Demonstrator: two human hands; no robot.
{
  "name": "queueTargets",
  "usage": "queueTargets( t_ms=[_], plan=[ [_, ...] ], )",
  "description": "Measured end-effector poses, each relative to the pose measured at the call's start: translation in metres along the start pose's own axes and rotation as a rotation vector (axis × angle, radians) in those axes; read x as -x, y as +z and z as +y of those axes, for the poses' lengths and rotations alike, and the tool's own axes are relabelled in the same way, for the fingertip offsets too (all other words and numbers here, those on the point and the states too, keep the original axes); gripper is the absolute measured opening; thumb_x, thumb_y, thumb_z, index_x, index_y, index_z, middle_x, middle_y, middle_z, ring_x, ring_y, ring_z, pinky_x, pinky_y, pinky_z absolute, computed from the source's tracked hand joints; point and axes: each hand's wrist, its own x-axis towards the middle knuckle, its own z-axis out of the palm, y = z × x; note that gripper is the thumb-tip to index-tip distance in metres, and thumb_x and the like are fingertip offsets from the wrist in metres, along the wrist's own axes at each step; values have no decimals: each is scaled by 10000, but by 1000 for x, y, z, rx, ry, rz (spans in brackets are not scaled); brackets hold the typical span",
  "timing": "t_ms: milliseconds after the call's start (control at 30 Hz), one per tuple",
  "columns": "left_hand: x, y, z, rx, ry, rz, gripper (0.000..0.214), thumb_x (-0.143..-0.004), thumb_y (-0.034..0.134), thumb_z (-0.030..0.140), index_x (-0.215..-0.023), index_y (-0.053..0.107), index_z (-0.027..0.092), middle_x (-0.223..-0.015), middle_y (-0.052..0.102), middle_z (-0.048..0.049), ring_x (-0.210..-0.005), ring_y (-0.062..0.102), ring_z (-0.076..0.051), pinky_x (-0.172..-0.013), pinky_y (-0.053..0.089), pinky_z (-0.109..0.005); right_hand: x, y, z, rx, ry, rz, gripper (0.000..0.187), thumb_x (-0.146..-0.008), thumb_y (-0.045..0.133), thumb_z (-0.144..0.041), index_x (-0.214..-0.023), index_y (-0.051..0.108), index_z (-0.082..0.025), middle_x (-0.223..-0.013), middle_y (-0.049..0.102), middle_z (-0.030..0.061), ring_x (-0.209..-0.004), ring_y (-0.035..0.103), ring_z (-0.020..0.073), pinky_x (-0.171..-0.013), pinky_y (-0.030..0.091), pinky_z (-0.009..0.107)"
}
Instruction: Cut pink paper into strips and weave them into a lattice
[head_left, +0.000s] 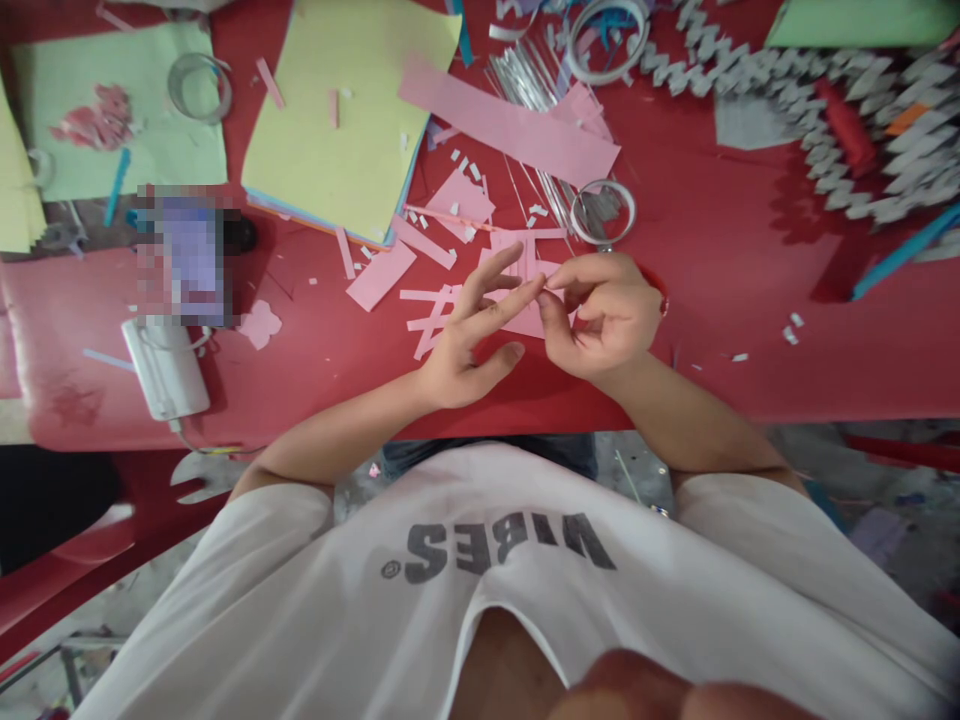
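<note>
**Right hand pinches a tiny piece above pink paper strips**

The right hand (604,315) presses thumb and forefinger together on a tiny piece (546,287), too thin and too covered by the fingertips to identify. The left hand (465,340) is spread, with a fingertip reaching the pinch and touching it. Together the hands cover most of the pink paper strips (431,297) on the red table (712,350), so their full shapes are hidden.

Just beyond those strips lie a clear tape roll (604,212) and a long pink sheet (510,120). Further left of them sits a yellow paper stack (330,120), then a pixelated block (187,262) that conceals whatever lies there. Far to their right, a folded grey paper chain (847,130) runs off the frame. Nearer the camera, a white T-shirt (487,590) blocks the view below them, and a blurred shape (637,695) at the bottom edge cannot be made out.
</note>
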Motion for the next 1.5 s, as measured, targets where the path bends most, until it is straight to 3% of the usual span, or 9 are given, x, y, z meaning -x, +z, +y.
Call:
queueTargets(
  t_ms=[133,400,600,767,933,1100,1233,1333,1500],
  plan=[
    [-1,0,-2,-4,18,1,716,-1019,526,704,-1676,360,473,-1794,238,12,-1596,378,-456,-1205,458,-715,-1,-1,0,33,29,-58,506,-1069,582,-463,-671,337,-268,-888,749,31,-710,710,205,-600,604,438],
    [1,-1,-2,11,-33,34,681,-994,535,767,-1622,439,520,-1783,277,34,-1612,350,-476,-1206,457,-707,-9,-3,-5,-95,-142,41,396,-989,702,-229,-778,370,-276,-1008,760,-8,-769,729,193,-618,586,409],
    [-1,-2,-1,3,-19,34,675,-1001,531,757,-1622,453,504,-1784,276,27,-1626,328,-479,-1207,464,-712,-8,-5,-7,-100,-134,44,417,-1011,692,-230,-770,354,-268,-1002,765,-2,-796,738,201,-614,569,408],
    [-2,-1,-1,21,-9,-3,736,-974,565,790,-1640,413,517,-1788,269,4,-1579,413,-481,-1188,481,-737,-3,-6,-4,13,-52,-18,443,-1086,595,-391,-729,363,-271,-971,779,12,-725,707,189,-605,582,420],
    [-2,-1,0,30,-20,-8,754,-967,594,777,-1647,396,518,-1783,287,-6,-1592,391,-511,-1193,479,-755,3,-9,1,67,63,-98,486,-1097,525,-514,-695,385,-280,-920,778,30,-630,657,184,-588,593,443],
    [-1,-2,1,37,-17,-52,785,-983,601,746,-1679,335,499,-1803,244,-7,-1590,396,-510,-1192,481,-757,6,-11,2,84,152,-162,495,-1077,555,-559,-693,403,-286,-932,780,46,-691,676,203,-642,612,463],
    [-1,-3,1,21,-10,-56,799,-986,605,733,-1689,327,474,-1808,241,-7,-1653,278,-515,-1216,472,-738,10,-6,6,-3,116,-95,521,-1069,594,-555,-693,371,-270,-923,760,38,-723,704,211,-658,617,462],
    [-3,-3,3,18,-1,-83,811,-997,587,733,-1703,273,485,-1827,187,2,-1644,305,-509,-1173,519,-718,13,-2,8,-7,107,-39,501,-1045,650,-517,-706,376,-271,-944,762,32,-758,723,224,-662,622,468],
    [-4,-3,4,14,-21,-71,793,-1005,579,733,-1698,267,504,-1829,168,5,-1642,300,-518,-1170,517,-723,7,-1,-1,-57,105,19,286,-1025,689,-409,-836,503,-304,-1014,777,21,-785,751,231,-652,636,465]
  ],
)
